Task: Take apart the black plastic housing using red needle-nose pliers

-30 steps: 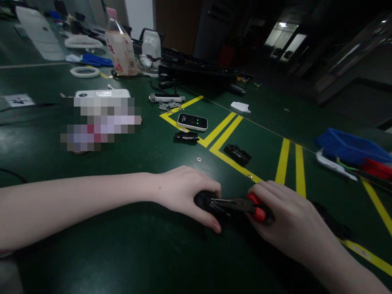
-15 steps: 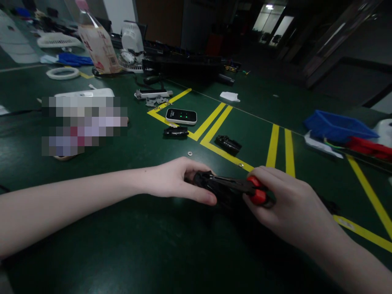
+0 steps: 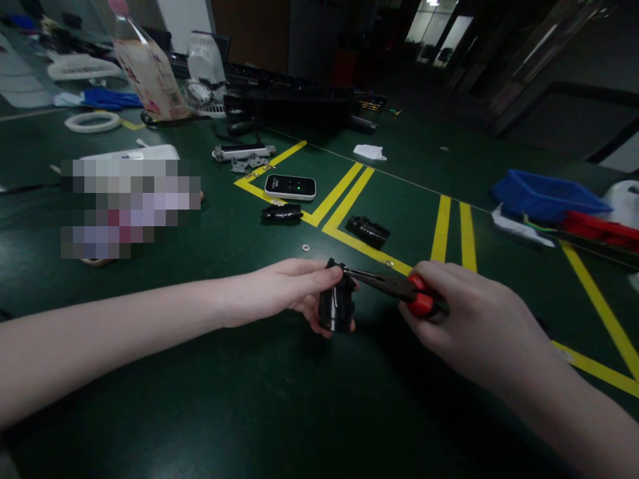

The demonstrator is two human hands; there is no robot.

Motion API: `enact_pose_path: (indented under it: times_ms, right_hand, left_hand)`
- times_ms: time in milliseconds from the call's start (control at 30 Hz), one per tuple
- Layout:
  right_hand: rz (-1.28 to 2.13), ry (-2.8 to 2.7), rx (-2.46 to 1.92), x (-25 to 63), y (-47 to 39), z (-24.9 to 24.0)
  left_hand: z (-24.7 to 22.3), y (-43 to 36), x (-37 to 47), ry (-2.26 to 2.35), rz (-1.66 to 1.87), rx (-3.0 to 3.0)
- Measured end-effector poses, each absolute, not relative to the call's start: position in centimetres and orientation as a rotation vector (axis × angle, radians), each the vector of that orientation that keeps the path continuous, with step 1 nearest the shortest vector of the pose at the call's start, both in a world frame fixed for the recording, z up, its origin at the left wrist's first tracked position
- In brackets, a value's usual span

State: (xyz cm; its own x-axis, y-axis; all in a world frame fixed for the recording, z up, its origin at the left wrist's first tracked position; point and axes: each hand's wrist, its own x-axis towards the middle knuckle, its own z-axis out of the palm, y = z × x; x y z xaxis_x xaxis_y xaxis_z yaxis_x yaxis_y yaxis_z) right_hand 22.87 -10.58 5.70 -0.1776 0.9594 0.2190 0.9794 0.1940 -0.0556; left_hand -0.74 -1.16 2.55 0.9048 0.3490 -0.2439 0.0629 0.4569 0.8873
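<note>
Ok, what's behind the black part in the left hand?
Fingers of the left hand show past its edges; the black part covers anything else behind it.

On the desk (image 3: 214, 399), a washer (image 3: 306, 247) lies just beyond the left grip (image 3: 302, 285), a device (image 3: 290, 187) farther beyond, and a bin (image 3: 546, 196) past the right grip (image 3: 462, 309).

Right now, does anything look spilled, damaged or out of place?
A blocky patch at left looks odd, hiding what lies there. A small shiny ring lies alone beyond the left hand. No spill shows; damage is hard to judge.
</note>
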Motion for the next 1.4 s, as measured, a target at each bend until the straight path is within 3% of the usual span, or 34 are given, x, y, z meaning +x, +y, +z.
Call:
enact_pose_path:
  times_ms: [700, 1200, 1400]
  right_hand:
    - [-0.157, -2.269, -1.846, 23.1, -10.9, 5.8]
    - [-0.319, -2.406, -1.639, 21.6, -11.5, 6.0]
    - [-0.347, -2.385, -1.662, 22.1, -11.5, 6.0]
  left_hand:
    - [1.8, -0.2, -1.0, 0.510, 0.439, 1.287]
    - [1.9, -0.8, -0.5, 0.606, 0.422, 1.329]
    - [2.3, -0.6, -1.0, 0.382, 0.348, 1.413]
